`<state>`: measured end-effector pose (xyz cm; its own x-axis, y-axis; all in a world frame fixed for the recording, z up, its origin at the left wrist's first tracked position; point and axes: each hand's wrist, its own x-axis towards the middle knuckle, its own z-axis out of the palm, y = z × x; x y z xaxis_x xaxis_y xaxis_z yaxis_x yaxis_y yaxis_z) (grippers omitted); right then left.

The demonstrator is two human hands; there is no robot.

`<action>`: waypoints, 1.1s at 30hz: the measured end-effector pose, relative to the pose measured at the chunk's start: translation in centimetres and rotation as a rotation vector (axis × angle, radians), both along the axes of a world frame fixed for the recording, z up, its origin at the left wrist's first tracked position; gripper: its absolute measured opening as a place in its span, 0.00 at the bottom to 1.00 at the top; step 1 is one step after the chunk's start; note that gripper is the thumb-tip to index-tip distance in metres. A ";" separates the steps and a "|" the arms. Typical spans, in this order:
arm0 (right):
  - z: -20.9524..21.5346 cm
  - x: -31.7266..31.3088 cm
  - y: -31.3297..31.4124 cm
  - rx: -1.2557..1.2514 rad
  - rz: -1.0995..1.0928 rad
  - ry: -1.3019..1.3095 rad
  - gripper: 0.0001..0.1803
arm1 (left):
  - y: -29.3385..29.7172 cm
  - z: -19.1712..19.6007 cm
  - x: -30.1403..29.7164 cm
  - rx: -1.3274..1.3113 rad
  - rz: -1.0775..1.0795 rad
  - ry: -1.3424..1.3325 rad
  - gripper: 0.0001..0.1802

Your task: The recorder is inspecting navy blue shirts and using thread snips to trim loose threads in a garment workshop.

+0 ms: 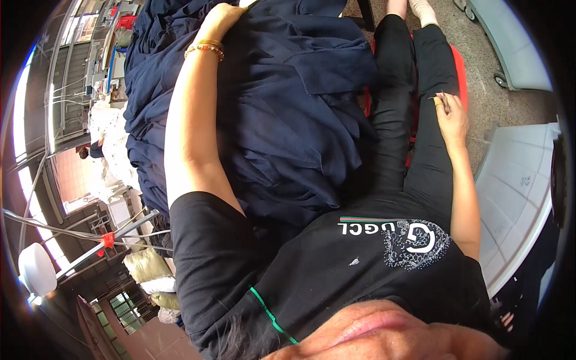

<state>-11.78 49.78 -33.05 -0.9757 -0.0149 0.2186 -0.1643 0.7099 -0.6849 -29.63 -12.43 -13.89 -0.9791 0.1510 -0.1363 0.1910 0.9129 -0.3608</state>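
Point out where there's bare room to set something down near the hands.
The white tabletop beside the right hand is bare. The speckled floor between the table and the grey cart is open. Navy garments crowd the lap under the left hand.

surface: lap (414, 120) | on it: navy garments (288, 108) (heaped)
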 end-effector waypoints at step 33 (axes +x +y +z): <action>12.9 -1.9 -11.0 -0.399 0.471 0.194 0.20 | 21.2 5.9 24.8 1.397 0.036 0.107 0.19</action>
<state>-13.64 38.81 -20.17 -0.8266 -0.3129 0.4677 -0.5435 0.2282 -0.8078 -4.86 8.75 -8.02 -0.9813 0.0729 0.1780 0.1894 0.5294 0.8269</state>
